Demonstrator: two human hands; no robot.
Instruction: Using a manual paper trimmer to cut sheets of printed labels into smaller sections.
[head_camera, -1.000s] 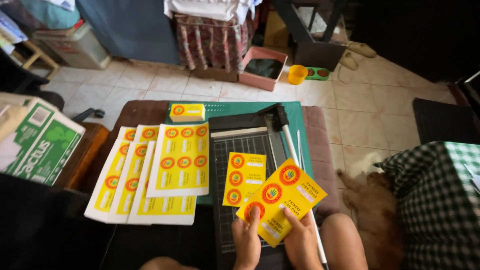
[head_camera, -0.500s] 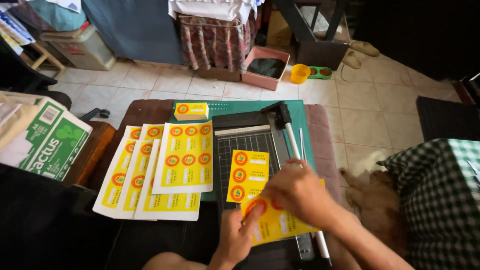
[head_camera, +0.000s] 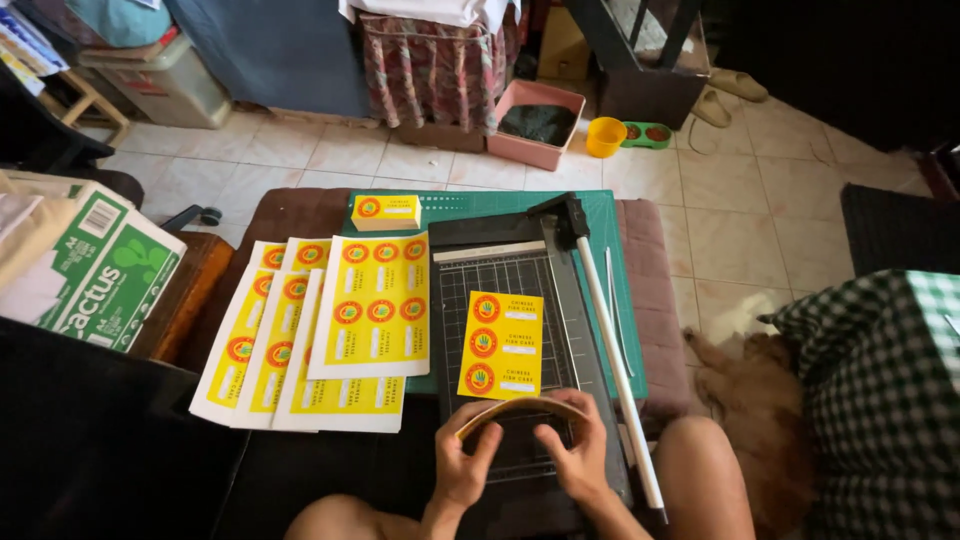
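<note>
Yellow label sheet (head_camera: 520, 408), bowed upward and seen nearly edge-on, pinched between both hands over near end of black gridded paper trimmer (head_camera: 520, 350). Left hand (head_camera: 463, 462) grasping left edge, thumb on top; right hand (head_camera: 575, 455) gripping right edge likewise. Just beyond, flat on trimmer bed: narrower yellow strip of three round red-and-orange labels (head_camera: 502, 345). Left of trimmer, fanned overlapping full yellow label sheets (head_camera: 330, 330) on green cutting mat (head_camera: 610, 290) and brown padded bench (head_camera: 650, 300). Small stack of cut yellow labels (head_camera: 386, 212) at mat's far edge. White trimmer blade arm (head_camera: 615, 365) lying lowered along right side.
</note>
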